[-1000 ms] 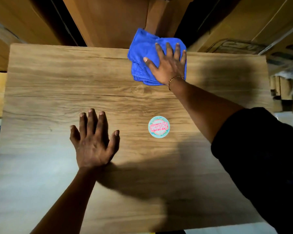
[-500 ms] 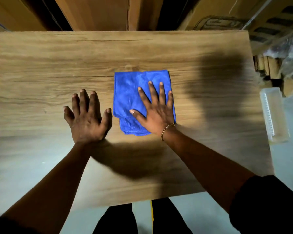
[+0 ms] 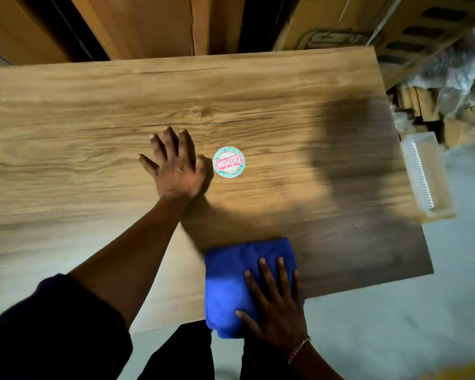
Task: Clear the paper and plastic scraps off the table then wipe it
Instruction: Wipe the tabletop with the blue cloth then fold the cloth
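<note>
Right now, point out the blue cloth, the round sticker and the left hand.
blue cloth [image 3: 225, 281]: head view, bare left part.
round sticker [image 3: 228, 162]: head view, printed centre.
left hand [image 3: 177, 172]: head view, its back.

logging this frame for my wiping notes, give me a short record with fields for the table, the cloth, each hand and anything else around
table: wood-grain top
round sticker: mid-table, red lettering, uncovered
blue cloth: folded, at the table's near edge, partly overhanging it
left hand: flat on the table, fingers straight, just left of the round sticker
right hand: flat on the blue cloth, fingers straight, pressing it down
clear plastic container: beyond the table's right edge
</note>
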The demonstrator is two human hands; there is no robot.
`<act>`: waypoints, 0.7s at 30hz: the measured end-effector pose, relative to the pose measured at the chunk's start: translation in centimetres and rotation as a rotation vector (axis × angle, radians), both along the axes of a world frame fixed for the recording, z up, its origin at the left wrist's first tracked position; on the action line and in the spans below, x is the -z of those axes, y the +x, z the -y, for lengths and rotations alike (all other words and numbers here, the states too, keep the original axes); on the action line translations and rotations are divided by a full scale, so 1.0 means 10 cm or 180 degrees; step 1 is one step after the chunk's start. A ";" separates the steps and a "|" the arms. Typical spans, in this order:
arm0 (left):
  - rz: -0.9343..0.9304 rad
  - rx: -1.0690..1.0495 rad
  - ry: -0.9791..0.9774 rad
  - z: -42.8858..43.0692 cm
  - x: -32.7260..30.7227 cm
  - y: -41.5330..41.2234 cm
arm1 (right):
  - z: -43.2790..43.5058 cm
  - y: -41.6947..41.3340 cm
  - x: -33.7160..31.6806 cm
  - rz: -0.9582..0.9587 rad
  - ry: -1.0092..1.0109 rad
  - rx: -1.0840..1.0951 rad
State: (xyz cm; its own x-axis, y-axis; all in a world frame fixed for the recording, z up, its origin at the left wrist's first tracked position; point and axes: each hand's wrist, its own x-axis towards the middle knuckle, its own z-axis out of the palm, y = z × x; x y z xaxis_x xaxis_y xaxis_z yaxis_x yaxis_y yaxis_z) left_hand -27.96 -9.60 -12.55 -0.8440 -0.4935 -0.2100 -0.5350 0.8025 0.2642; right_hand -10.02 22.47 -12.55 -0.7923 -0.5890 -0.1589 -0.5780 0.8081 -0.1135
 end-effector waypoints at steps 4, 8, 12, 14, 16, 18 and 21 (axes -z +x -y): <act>-0.0121 -0.0166 -0.0138 -0.08 0.10 -0.02 | 0.10 -0.46 -0.03 0.0033 0.0044 0.0466; -0.0224 -0.0191 -0.0155 -0.09 0.08 -0.05 | 0.40 -1.28 0.00 0.0005 0.0040 0.0695; -0.0119 -0.0183 -0.0214 -0.10 0.08 -0.06 | 0.84 -2.27 0.02 -0.0041 0.0092 0.0659; -0.0103 -0.0197 -0.0218 -0.08 0.08 -0.06 | 1.07 -2.69 0.03 -0.0151 0.0034 0.0566; -0.0097 -0.0209 -0.0232 -0.09 0.07 -0.07 | 1.30 -3.08 0.06 -0.0139 -0.0036 0.0512; -0.0074 -0.0220 -0.0249 -0.09 0.06 -0.07 | 1.54 -3.46 0.08 -0.0076 0.0008 0.0513; -0.0071 -0.0249 -0.0269 -0.08 0.05 -0.07 | 1.85 -3.94 0.07 -0.0042 -0.0032 0.0586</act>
State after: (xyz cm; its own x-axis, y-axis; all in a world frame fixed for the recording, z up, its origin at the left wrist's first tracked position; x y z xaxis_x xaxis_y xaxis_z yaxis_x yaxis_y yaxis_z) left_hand -28.62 -8.79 -13.09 -0.8062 -0.5732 -0.1465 -0.5916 0.7785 0.2097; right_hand -49.43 3.95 -13.23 -0.8889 -0.4353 -0.1427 -0.4218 0.8993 -0.1156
